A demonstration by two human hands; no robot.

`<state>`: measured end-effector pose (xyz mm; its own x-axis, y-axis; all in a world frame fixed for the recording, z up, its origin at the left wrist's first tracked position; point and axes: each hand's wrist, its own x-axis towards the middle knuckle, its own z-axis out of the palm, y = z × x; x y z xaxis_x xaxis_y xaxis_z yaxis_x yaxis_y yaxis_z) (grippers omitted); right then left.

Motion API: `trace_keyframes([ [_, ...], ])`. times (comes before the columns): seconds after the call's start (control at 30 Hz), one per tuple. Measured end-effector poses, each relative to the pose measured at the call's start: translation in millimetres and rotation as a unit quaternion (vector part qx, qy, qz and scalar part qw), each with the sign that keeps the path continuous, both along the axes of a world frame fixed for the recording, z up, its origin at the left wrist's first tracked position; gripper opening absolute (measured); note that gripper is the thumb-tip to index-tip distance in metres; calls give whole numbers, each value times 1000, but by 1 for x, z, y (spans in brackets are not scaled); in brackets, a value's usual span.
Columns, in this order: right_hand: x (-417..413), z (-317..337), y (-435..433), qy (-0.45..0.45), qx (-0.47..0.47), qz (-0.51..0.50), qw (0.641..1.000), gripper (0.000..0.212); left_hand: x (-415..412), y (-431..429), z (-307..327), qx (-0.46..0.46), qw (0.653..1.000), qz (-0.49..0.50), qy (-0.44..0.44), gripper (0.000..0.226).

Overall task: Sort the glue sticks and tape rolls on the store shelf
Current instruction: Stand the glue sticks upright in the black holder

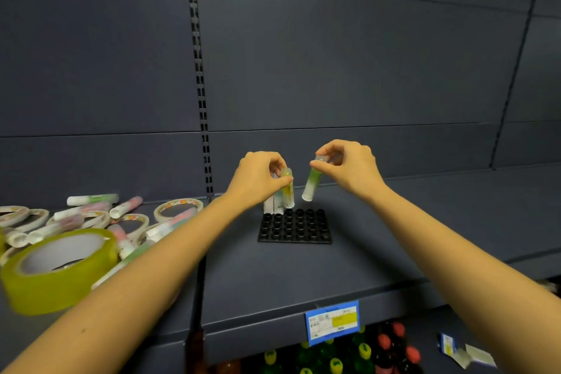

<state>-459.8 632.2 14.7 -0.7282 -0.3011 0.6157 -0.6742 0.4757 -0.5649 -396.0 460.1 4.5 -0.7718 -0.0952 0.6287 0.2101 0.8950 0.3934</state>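
At one black tray [294,240], two hands [258,176] [349,167] each pinch one glue stick [287,193] [311,184].

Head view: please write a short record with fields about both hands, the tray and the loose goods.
tray: black plastic socket tray, white glue sticks standing back left
left hand: pinches yellow-green glue stick, upright at tray's back row
right hand: holds green-white glue stick, tilted above tray
loose goods: tape rolls and glue sticks heaped at left on shelf

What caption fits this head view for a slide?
Left hand holds a yellow glue stick upright at the black tray; right hand holds a tilted green glue stick.
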Motion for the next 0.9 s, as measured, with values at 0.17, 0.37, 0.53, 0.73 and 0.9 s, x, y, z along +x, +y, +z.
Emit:
trace_keyframes([
  [0.17,-16,-5,-1,-3,6,24,1000,17,-13,5,-8,-22,999,31,-31,18],
  [0.37,-30,-11,-5,-7,13,38,999,20,-21,8,-5,-122,988,90,-33,22],
  [0.53,-39,-18,-11,-19,16,49,999,21,-32,8,-5,-278,950,143,-26,37],
  [0.73,-43,-25,-20,-28,33,61,997,20,-41,9,-6,-282,950,126,-54,32],
  [0.9,-41,-24,-23,10,95,38,995,25,-36,4,0,-236,964,101,-62,31],
])
